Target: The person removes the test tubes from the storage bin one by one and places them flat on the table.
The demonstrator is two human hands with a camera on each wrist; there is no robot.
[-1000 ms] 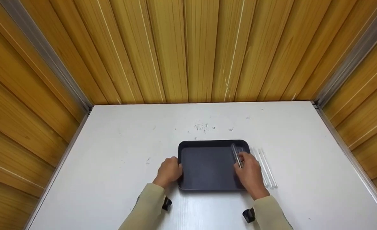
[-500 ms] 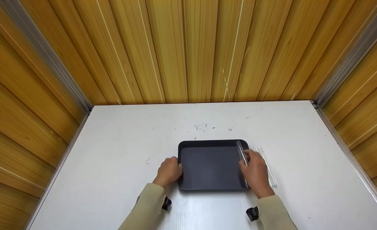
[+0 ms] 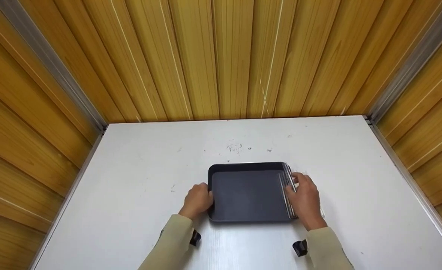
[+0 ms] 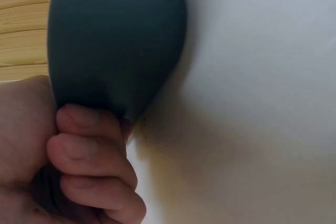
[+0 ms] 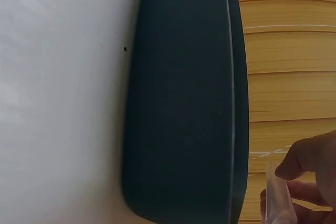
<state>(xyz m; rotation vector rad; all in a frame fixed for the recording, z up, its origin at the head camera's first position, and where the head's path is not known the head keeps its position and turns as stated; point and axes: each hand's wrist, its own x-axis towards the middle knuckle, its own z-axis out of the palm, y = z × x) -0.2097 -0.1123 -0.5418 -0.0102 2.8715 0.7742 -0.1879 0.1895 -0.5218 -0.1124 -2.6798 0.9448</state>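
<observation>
A dark rectangular tray lies on the white table. My left hand grips its left rim; the left wrist view shows fingers curled under the dark tray wall. Over the tray's right rim, my right hand pinches a clear tube between thumb and fingers. That clear tube also shows in the right wrist view, beside the tray's outer side. Several thin clear tubes lie side by side along the right inside of the tray.
Right of the tray, the end of another clear tube shows beside my right hand, which hides the rest. Wood-patterned panels stand behind and at both sides of the white table. Small dark marks dot the surface beyond the tray.
My right hand has moved right, from inside the tray to over its right rim. Tubes now show lying along the tray's right inside. My left hand stays on the left rim.
</observation>
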